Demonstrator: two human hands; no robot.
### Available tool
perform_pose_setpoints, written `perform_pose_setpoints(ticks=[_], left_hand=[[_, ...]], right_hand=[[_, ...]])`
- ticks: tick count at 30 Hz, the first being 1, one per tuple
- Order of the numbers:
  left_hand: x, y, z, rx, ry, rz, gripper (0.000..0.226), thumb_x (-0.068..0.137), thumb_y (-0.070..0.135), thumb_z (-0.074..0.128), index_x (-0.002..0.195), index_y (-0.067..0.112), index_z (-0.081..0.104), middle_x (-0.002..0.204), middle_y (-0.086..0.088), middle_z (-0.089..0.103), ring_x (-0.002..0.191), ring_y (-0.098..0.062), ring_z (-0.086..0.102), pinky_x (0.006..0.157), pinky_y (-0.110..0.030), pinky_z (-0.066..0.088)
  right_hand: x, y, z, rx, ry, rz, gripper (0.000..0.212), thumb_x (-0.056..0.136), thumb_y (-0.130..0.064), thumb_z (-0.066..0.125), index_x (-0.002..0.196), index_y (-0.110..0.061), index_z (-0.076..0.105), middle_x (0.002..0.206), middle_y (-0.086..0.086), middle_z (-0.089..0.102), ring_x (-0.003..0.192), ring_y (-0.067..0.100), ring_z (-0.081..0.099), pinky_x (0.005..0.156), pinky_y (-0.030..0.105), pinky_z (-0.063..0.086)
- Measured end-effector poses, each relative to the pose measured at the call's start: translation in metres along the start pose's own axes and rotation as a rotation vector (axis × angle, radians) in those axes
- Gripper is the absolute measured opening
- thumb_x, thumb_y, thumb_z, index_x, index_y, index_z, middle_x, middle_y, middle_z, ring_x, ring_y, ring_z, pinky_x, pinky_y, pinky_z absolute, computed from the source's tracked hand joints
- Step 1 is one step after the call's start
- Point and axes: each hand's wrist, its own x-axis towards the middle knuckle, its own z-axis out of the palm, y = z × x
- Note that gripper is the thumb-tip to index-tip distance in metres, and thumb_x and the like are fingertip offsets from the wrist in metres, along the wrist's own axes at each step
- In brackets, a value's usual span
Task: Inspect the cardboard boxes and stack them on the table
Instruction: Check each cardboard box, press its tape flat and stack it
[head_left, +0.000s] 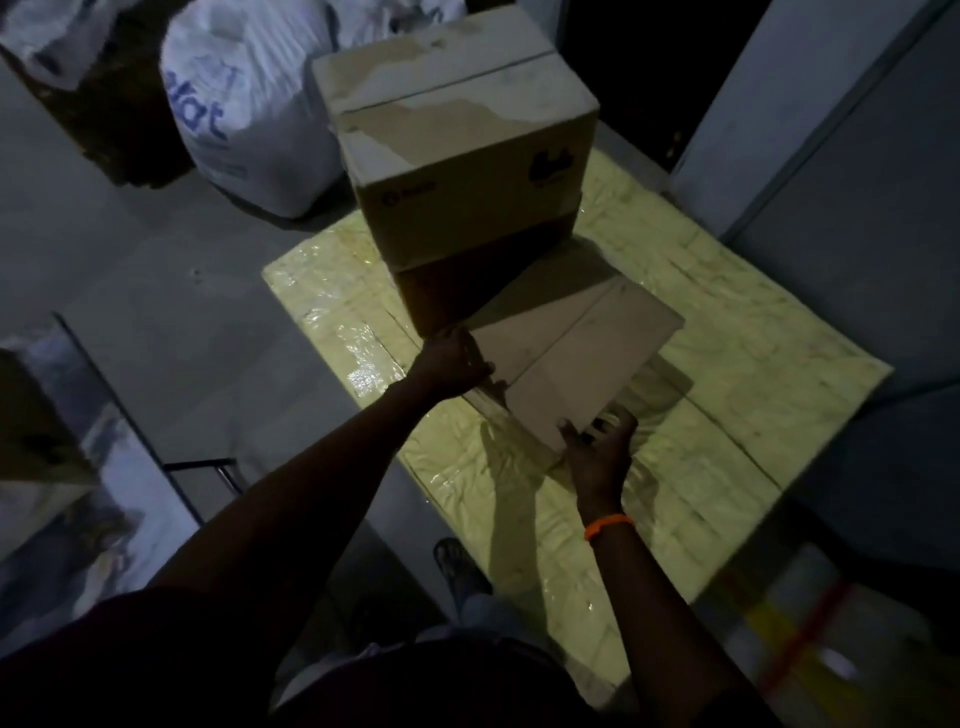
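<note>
Left hand and right hand each grasp 1 front box on table, just beside 2-box stack.

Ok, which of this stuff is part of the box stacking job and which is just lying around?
Job in hand: near box, held by left hand and right hand; stacked box behind it; table.
Lying about: white sack; grey panel on the right.

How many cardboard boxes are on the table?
3. A large brown cardboard box sits on a shadowed second box; a third brown cardboard box is held in front of them. Others may be hidden.
</note>
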Motion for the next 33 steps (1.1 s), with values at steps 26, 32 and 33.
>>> perform_pose_setpoints(ticks=[26,32,33], left_hand=[[-0.307,-0.14,0.056,-0.515,0.252,-0.283,0.052,0.083,0.038,0.083,0.119,0.006,0.063,0.115,-0.007,0.069,0.104,-0.023,0.068,0.079,-0.021,0.054],[-0.436,-0.189,0.026,-0.602,0.555,-0.399,0.031,0.08,0.048,0.083,0.104,0.033,0.069,0.099,0.014,0.074,0.088,0.004,0.068,0.082,-0.022,0.057],[-0.457,-0.191,0.024,-0.585,0.605,-0.414,0.029,0.081,0.042,0.083,0.105,0.032,0.072,0.096,0.013,0.076,0.088,0.004,0.069,0.08,-0.014,0.054]], right_hand=[[-0.172,0.018,-0.032,-0.097,-0.238,-0.062,0.058,0.08,-0.038,0.088,0.123,-0.012,0.059,0.122,0.009,0.069,0.108,0.024,0.067,0.092,0.039,0.059],[-0.25,-0.034,0.018,-0.189,-0.582,-0.304,0.05,0.08,-0.039,0.088,0.119,-0.022,0.061,0.11,-0.011,0.071,0.097,0.005,0.07,0.087,0.038,0.061],[-0.263,-0.042,0.023,-0.193,-0.622,-0.36,0.048,0.081,-0.038,0.087,0.119,-0.022,0.061,0.109,-0.014,0.07,0.095,-0.002,0.069,0.085,0.033,0.061]])
